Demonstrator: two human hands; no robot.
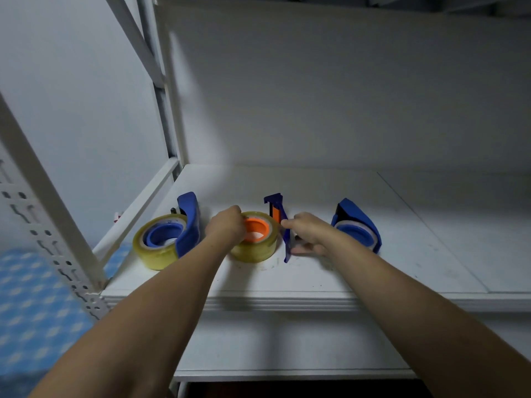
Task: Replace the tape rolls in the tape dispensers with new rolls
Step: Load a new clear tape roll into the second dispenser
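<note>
On the white shelf [316, 277], close to its front edge, three lots stand in a row.

Lot 1, nearest the left edge: left dispenser [188, 222], blue, with a thick yellowish full roll [155, 254] on its blue hub. Judged already reloaded.

Lot 2, mid-row: orange-cored roll [258, 248], thick, lying flat on the shelf. Just to its right and touching it stands the middle dispenser [275, 200], a blue frame on edge with an orange part. The left hand [227, 226] grasps the roll, fingers curled over its left rim. The right hand [309, 234] clasps the frame from the right, forefinger along it and the other fingers tucked below. Whether the roll is seated on the frame cannot be told. Judged the swap now in hand.

Lot 3, further toward the right edge: right dispenser [359, 219], blue, untouched, with only a thin pale ring on its hub. Judged nearly spent and yet to be done.
</note>
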